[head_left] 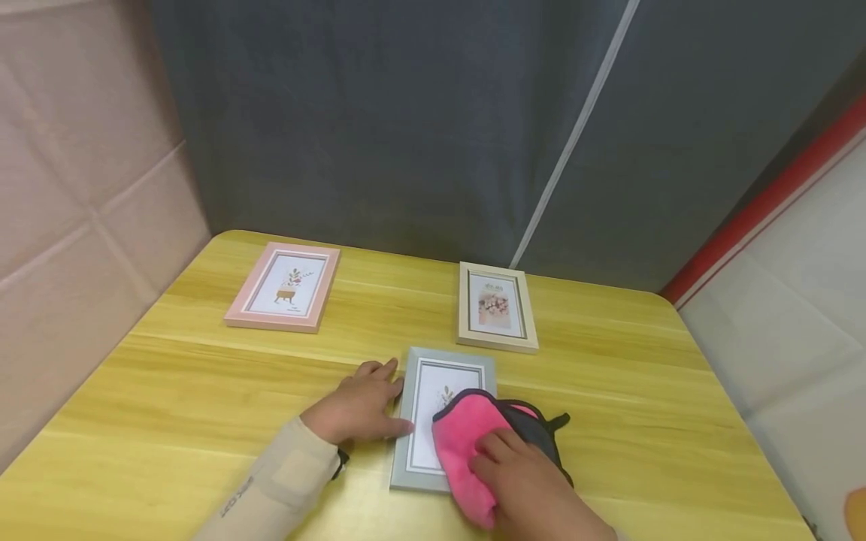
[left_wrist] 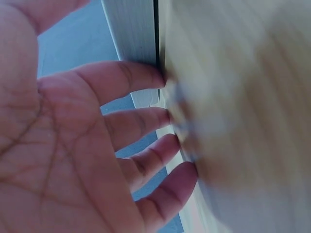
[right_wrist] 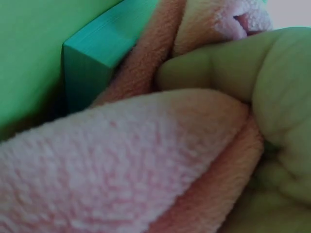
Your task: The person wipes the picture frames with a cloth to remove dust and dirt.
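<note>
A grey-blue picture frame (head_left: 402, 451) lies face up near the front of the table. My left hand (head_left: 361, 406) is at its left side, thumb on the frame's left border and fingers spread. In the left wrist view the fingertips (left_wrist: 158, 77) touch the wooden tabletop alongside the frame's edge. With curled fingers my right hand (head_left: 521, 477) grips a pink cloth (head_left: 467, 432) with a dark edging and grey back, over the frame's lower right part. Folds of the cloth (right_wrist: 112, 160) bulge between the fingers in the right wrist view, close to a frame corner (right_wrist: 87, 68).
A pink picture frame (head_left: 237, 306) lies at the table's back left. Behind the grey-blue one, a cream picture frame (head_left: 464, 304) lies toward the back. A dark panel (head_left: 352, 135) stands along the table's far edge, with pale walls at both sides.
</note>
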Action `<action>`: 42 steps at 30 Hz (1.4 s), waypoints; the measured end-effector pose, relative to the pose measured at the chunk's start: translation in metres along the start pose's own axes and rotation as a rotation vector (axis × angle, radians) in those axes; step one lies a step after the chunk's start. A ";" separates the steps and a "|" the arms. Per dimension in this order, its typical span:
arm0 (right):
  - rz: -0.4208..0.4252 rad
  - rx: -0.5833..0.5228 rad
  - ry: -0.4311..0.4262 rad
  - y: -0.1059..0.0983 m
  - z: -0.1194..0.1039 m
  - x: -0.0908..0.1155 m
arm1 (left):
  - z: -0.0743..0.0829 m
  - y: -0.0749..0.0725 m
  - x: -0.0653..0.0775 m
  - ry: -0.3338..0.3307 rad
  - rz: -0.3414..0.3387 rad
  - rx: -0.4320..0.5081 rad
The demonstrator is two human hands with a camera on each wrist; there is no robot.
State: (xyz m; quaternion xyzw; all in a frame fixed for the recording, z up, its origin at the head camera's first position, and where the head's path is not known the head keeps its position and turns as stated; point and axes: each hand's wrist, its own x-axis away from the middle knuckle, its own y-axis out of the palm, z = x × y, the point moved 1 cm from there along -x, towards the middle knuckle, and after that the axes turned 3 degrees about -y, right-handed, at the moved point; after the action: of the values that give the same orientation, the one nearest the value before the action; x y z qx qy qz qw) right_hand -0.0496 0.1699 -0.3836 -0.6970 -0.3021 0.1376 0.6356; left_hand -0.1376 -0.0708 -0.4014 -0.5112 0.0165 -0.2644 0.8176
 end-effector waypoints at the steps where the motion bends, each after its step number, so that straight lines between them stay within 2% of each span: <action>1: -0.012 -0.003 0.018 -0.001 0.000 -0.002 | 0.000 0.000 0.000 0.000 0.000 0.000; 3: 0.010 0.014 0.024 -0.001 0.001 -0.005 | -0.001 0.000 0.000 -0.001 0.001 -0.007; 8: 0.155 0.096 -0.010 -0.001 0.010 -0.017 | -0.002 0.000 -0.002 0.001 -0.004 -0.027; 10: 0.189 0.110 -0.008 -0.002 0.015 -0.025 | -0.002 0.000 -0.002 0.001 -0.007 -0.031; 17: 0.183 0.094 0.090 -0.007 0.036 -0.055 | -0.003 0.002 -0.002 -0.004 -0.005 -0.026; 22: 0.178 0.067 0.144 -0.011 0.044 -0.067 | -0.004 0.003 -0.003 0.007 -0.002 -0.030; 34: 0.212 -0.184 0.175 -0.025 0.062 -0.072 | -0.003 0.002 -0.004 0.008 0.007 -0.027; 38: 0.254 -0.159 0.207 -0.033 0.065 -0.065 | -0.002 0.003 -0.005 0.009 0.005 -0.028; 42: 0.293 -0.108 0.211 -0.033 0.066 -0.064 | -0.002 0.002 -0.004 0.020 0.037 -0.031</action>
State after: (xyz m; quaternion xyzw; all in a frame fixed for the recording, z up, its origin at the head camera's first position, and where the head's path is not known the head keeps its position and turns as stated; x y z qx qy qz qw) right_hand -0.1455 0.1855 -0.3738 -0.7772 -0.1358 0.1383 0.5986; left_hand -0.1412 -0.0702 -0.4051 -0.5209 0.0381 -0.2541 0.8140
